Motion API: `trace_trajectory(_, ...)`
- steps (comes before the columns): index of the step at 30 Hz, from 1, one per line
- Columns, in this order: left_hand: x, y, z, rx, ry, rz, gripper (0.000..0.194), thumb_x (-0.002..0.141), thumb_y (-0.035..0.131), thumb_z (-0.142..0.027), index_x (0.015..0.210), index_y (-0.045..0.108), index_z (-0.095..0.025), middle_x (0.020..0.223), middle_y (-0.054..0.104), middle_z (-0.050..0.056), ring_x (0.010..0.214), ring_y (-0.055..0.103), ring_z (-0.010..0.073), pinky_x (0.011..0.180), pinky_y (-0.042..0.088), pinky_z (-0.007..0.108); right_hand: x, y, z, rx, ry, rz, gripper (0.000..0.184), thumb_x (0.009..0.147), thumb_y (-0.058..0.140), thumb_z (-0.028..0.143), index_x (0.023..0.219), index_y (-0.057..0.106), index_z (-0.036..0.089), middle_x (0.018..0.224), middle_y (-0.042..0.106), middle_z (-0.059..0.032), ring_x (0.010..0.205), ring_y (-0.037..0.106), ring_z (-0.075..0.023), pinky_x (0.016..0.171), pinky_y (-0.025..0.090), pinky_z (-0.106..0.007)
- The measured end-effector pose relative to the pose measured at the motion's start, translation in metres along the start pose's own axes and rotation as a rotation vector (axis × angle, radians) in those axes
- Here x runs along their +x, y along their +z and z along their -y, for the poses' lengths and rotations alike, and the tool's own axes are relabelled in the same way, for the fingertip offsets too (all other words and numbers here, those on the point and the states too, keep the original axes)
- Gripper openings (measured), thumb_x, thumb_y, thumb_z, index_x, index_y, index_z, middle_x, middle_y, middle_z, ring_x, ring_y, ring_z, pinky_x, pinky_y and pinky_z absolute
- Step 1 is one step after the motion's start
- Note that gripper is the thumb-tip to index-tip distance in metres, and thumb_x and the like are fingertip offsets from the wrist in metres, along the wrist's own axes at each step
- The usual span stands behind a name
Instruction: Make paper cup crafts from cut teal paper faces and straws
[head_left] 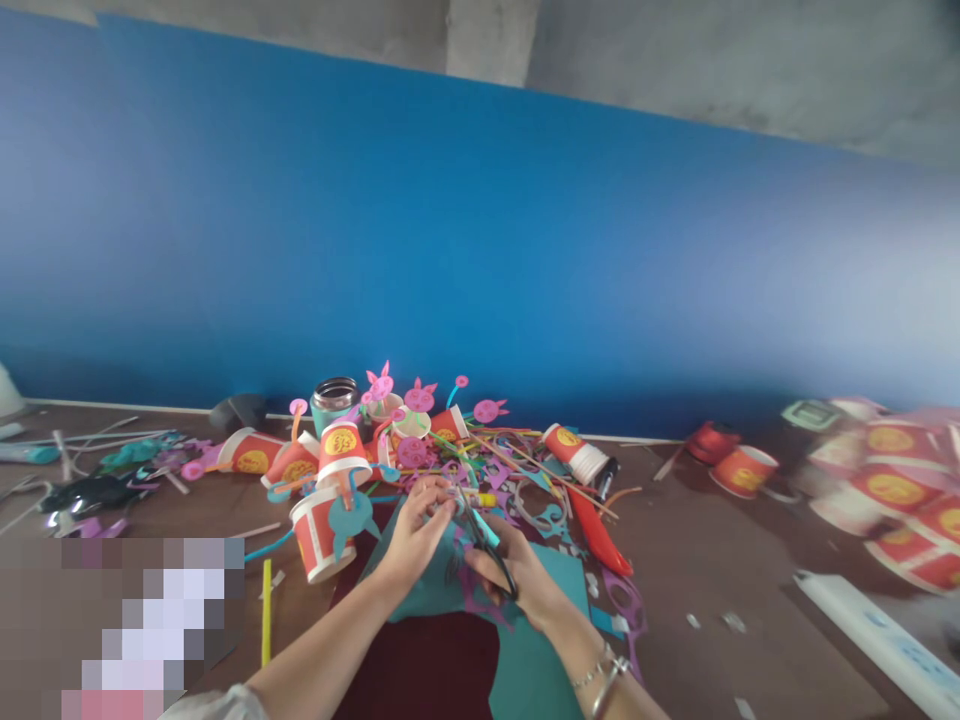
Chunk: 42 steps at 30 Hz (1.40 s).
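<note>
My right hand (521,575) is wrapped round the dark handles of a pair of scissors (491,548). The blades point up and left toward my left hand (420,525). That hand is closed in a pinch beside the blade tips; what it holds is too small and blurred to name. Teal paper (559,575) and purple cut paper scraps (480,592) lie beneath both hands. Left of my hands stands a tilted red-and-white paper cup (311,535) with a teal paper cutout (351,520) on it. Another paper cup (343,455) rests above it.
Pink paper animal faces (420,395) rise among cups at the back, near an open flask (335,392). A red object (604,540) and stacked cups (577,455) lie right. Farther right are a power strip (877,640) and piled cups (900,490). A blue partition (480,250) borders the table.
</note>
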<state>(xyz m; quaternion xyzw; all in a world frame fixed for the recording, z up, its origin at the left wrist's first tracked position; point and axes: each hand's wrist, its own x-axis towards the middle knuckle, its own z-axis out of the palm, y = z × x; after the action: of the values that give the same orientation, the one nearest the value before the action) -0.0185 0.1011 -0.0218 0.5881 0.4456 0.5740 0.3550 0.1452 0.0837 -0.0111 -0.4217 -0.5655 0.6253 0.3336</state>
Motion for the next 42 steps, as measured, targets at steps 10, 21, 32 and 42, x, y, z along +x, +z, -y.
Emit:
trace_trajectory(10, -0.0009, 0.001, -0.0034, -0.04, -0.025, -0.01, 0.025, 0.077, 0.058, -0.037, 0.064, 0.062, -0.017, 0.095, 0.059, 0.008, 0.091, 0.054, 0.0221, 0.072, 0.041, 0.028, 0.0025, -0.0006, -0.0051, 0.001, -0.002, 0.017, 0.066, 0.063, 0.07, 0.053, 0.112, 0.048, 0.015, 0.043, 0.046, 0.011, 0.031, 0.039, -0.0064, 0.031, 0.03, -0.016)
trace_trajectory(21, -0.0019, 0.0008, -0.0066, -0.01, -0.003, -0.017, 0.022, 0.078, 0.055, -0.03, 0.061, 0.057, -0.017, 0.094, 0.058, 0.008, 0.089, 0.054, 0.0214, 0.073, 0.04, 0.029, 0.0011, 0.0005, -0.0019, -0.025, -0.009, -0.009, 0.061, 0.066, 0.07, 0.049, 0.11, 0.049, 0.014, 0.044, 0.043, 0.0119, 0.031, 0.036, -0.0046, 0.031, 0.028, -0.016)
trace_trajectory(32, -0.0003, 0.0003, -0.002, -0.025, -0.034, -0.034, 0.024, 0.076, 0.059, -0.035, 0.061, 0.061, -0.017, 0.094, 0.061, 0.008, 0.089, 0.055, 0.0223, 0.072, 0.042, 0.028, -0.0003, -0.0003, -0.0014, -0.016, -0.004, -0.013, 0.052, 0.066, 0.07, 0.046, 0.104, 0.052, 0.013, 0.039, 0.04, 0.0128, 0.03, 0.033, -0.0043, 0.031, 0.025, -0.016)
trace_trajectory(42, 0.0005, -0.0002, 0.0024, -0.062, -0.054, -0.023, 0.028, 0.077, 0.06, -0.04, 0.062, 0.06, -0.017, 0.093, 0.061, 0.008, 0.086, 0.055, 0.0204, 0.067, 0.04, 0.026, -0.0016, -0.0011, 0.0013, -0.026, -0.035, 0.006, 0.027, 0.07, 0.07, 0.034, 0.064, 0.048, 0.019, 0.042, 0.039, 0.0102, 0.031, 0.031, -0.0029, 0.03, 0.024, -0.016)
